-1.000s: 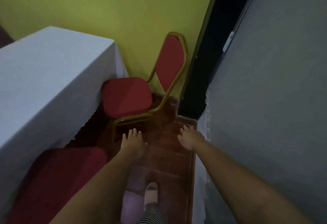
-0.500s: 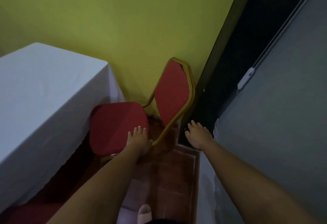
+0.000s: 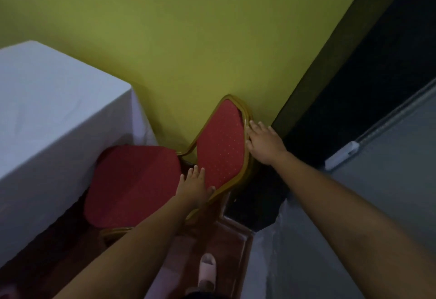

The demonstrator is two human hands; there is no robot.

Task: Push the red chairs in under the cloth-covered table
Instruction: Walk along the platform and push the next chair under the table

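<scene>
While I stood in the corner by the yellow-green wall (image 3: 188,39), both my arms were stretched out toward the red chair (image 3: 141,185). My left hand (image 3: 192,186) lay flat at the lower inner edge of the chair's backrest (image 3: 220,143), where the back meets the seat; its fingers (image 3: 195,172) were held loosely together and straight, not curled round anything, and the thumb touched the gold frame (image 3: 246,157). My right hand (image 3: 264,144) rested against the outer side of that frame near the top of the backrest, fingers extended and close together, pointing up toward the wall. Whether the thumb hooked behind the frame I could not tell, as the back of the hand hid it.

The chair stood just beside the end of the cloth-covered table (image 3: 47,114), its seat facing the hanging white cloth and partly tucked against it at the left edge. Most of the seat cushion lay out in the open, clear of the tabletop. The backrest leaned toward the wall, near the dark door frame (image 3: 330,62) on the right. Below my arms I saw the reddish-brown floor (image 3: 226,246) and my foot in a pale slipper (image 3: 207,270). A grey surface (image 3: 389,204) filled the right side, close by my right forearm.
</scene>
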